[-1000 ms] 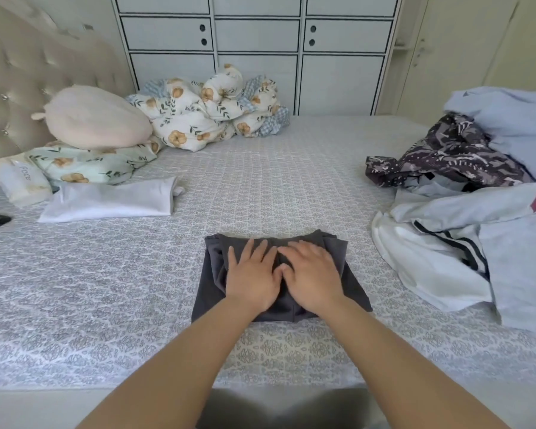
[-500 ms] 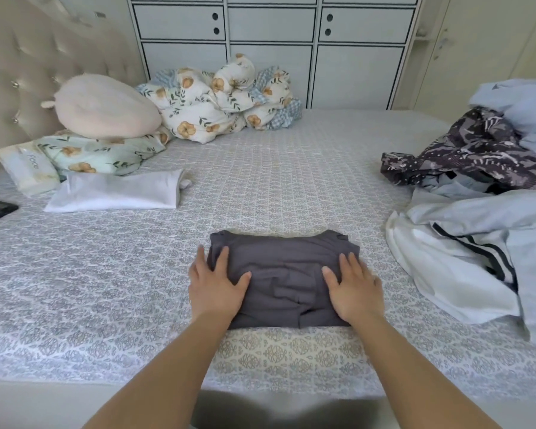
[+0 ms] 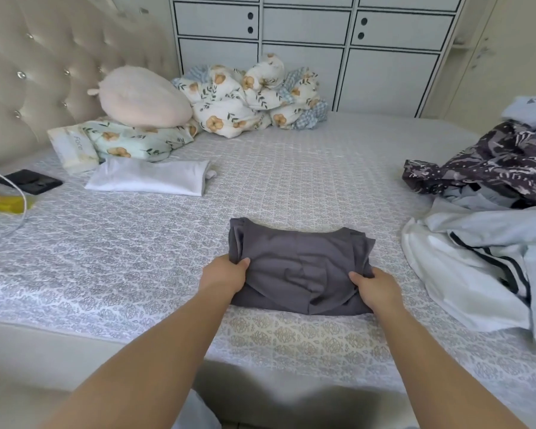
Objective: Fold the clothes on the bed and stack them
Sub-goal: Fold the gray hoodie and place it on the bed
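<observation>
A wide bed (image 3: 291, 187) under a grey-and-white patterned cover fills the view, with a beige tufted headboard (image 3: 44, 66) at the far left and a white panelled wardrobe (image 3: 307, 51) with dark-lined doors along the far wall. At the right edge lies a heap of unfolded clothes (image 3: 483, 243) — pale blue and white pieces with dark stripes, a dark purple printed garment on top. A bunched floral duvet (image 3: 248, 97) sits at the far side, beside a pink plush cushion (image 3: 143, 99) resting on a floral pillow (image 3: 130, 142). Left of centre a folded white garment (image 3: 149, 178) lies flat, well apart from the folded dark grey garment (image 3: 300, 267) near the bed's near edge. Against the pillow leans a tissue pack (image 3: 73, 150) printed "Face". At the far left lie a black phone (image 3: 28, 181), a white cable (image 3: 19, 193) and a yellow object (image 3: 0, 204) I cannot identify. Both bare arms reach forward: the left hand (image 3: 223, 274) pinches the grey garment's left edge, thumb on top — the right hand (image 3: 378, 287) grips its right edge likewise.
</observation>
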